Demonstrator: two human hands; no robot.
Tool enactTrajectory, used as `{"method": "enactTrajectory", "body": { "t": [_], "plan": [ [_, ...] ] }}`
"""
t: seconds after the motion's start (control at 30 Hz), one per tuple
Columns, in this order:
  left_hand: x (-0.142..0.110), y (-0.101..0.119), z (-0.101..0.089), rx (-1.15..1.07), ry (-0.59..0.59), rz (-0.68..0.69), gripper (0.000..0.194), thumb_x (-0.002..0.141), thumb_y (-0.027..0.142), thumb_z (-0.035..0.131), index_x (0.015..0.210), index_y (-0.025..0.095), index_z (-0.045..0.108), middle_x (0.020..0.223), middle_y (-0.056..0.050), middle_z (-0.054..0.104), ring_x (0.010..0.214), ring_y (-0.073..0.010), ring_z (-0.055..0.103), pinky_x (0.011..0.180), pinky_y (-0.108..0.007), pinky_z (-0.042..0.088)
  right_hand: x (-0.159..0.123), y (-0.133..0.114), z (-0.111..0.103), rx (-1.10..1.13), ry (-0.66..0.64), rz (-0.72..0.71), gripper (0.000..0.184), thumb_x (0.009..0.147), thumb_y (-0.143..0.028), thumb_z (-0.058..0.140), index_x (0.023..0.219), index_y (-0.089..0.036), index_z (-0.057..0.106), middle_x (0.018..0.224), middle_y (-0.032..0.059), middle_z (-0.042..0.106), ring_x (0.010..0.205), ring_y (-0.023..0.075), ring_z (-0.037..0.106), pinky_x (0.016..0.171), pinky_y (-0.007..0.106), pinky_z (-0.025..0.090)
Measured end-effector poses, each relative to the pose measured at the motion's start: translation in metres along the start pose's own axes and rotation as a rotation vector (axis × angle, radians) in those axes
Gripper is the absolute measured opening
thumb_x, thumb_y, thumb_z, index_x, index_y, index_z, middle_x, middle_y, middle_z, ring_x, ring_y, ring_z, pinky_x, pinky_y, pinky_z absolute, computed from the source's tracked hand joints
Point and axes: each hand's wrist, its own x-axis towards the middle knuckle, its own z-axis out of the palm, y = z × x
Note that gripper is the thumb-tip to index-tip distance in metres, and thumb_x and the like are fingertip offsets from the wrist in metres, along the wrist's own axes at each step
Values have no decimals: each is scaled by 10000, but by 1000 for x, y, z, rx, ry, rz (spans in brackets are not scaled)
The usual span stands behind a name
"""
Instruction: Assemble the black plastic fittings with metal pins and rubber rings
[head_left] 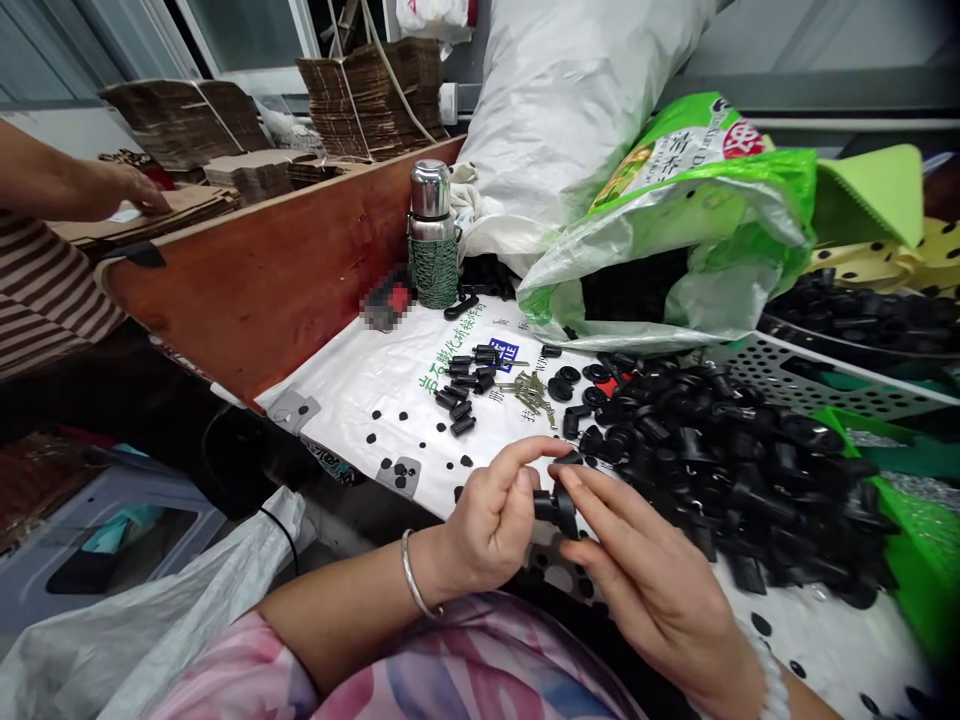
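In front of my body, both hands meet on a black plastic part (pixel 565 512) with a short stem and a round disc. My left hand (pixel 491 515) is closed around its stem end, the index finger reaching over to the disc's top. My right hand (pixel 649 560) has its fingertips and thumb against the disc's right side. Beyond them on the white printed sheet (pixel 360 380) lie several short black cylinders (pixel 461 390), a small heap of brass-coloured screws or pins (pixel 529 392) and a few black round caps (pixel 568 375). Part of the held piece is hidden by fingers.
A large pile of black plastic parts (pixel 720 460) lies at right, beside a green bin (pixel 919 560) of small metal pieces. A green plastic bag (pixel 750 200) and a steel flask (pixel 431 235) stand behind. Across the wooden board (pixel 285 270), another person's hand (pixel 127 190) touches flat cardboard.
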Motion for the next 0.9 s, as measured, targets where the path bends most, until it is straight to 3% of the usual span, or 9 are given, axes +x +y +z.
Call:
{"method": "enactTrajectory", "body": {
  "t": [0.13, 0.2, 0.33, 0.43, 0.5, 0.57, 0.67, 0.8, 0.9],
  "plan": [
    [2, 4, 3, -397, -20, -315, 380, 917, 373, 282, 1168, 146, 455, 548, 38, 436, 405, -68, 361, 402, -180, 326, 6, -1, -3, -12, -54, -75, 516, 817, -115, 535, 1319, -150, 418, 1220, 159, 550, 1106, 236, 544, 870, 327, 510],
    [2, 7, 2, -413, -20, -324, 363, 921, 345, 272, 1172, 148, 447, 534, 47, 418, 389, -63, 346, 390, -174, 310, 10, -3, -4, 12, -28, -64, 471, 811, -150, 560, 1274, -138, 473, 1179, 157, 580, 1087, 234, 556, 875, 324, 507],
    [-3, 7, -5, 36, 10, 60, 364, 929, 261, 254, 1236, 142, 408, 593, 12, 484, 484, -98, 427, 506, -226, 385, 17, -9, -4, 215, 46, 230, 278, 803, -260, 584, 1060, -165, 628, 952, 93, 684, 804, 189, 666, 680, 252, 571],
    [-4, 2, -10, 443, -17, 453, 400, 899, 182, 288, 1293, 139, 339, 871, -90, 614, 621, -141, 523, 626, -289, 428, 22, -15, -5, 494, -17, 562, 212, 807, -320, 564, 912, -163, 662, 686, 29, 689, 525, 137, 641, 464, 201, 545],
    [-4, -1, -11, 572, -25, 570, 429, 884, 164, 297, 1313, 145, 302, 1010, -128, 609, 688, -162, 550, 662, -312, 433, 24, -19, -6, 602, -48, 681, 227, 796, -352, 569, 855, -151, 658, 567, 5, 651, 459, 131, 618, 420, 200, 530],
    [-3, -3, -10, 572, -21, 559, 424, 889, 166, 287, 1312, 142, 298, 954, -116, 614, 672, -160, 539, 657, -312, 433, 22, -21, -6, 626, -70, 715, 239, 799, -363, 564, 835, -145, 653, 522, -4, 627, 438, 130, 608, 405, 201, 523],
    [-6, -5, -6, 399, -12, 374, 399, 916, 188, 251, 1308, 130, 302, 722, -40, 541, 586, -133, 475, 609, -274, 422, 13, -19, -5, 489, -49, 589, 225, 805, -315, 576, 946, -156, 648, 666, 27, 677, 552, 146, 649, 492, 215, 557],
    [-11, -4, 0, 195, -33, 188, 392, 936, 239, 244, 1313, 156, 306, 678, 1, 432, 563, -112, 410, 579, -245, 394, 2, -8, -7, 202, 16, 219, 357, 792, -234, 607, 1145, -192, 584, 1100, 98, 638, 1003, 220, 609, 839, 300, 530],
    [-12, -3, 5, 86, -79, 110, 382, 934, 273, 277, 1299, 179, 337, 713, -9, 442, 604, -119, 429, 618, -259, 408, 3, 2, -10, 203, -28, 181, 331, 810, -276, 591, 1137, -219, 588, 1079, 82, 648, 987, 201, 618, 815, 274, 537]
  ]
}}
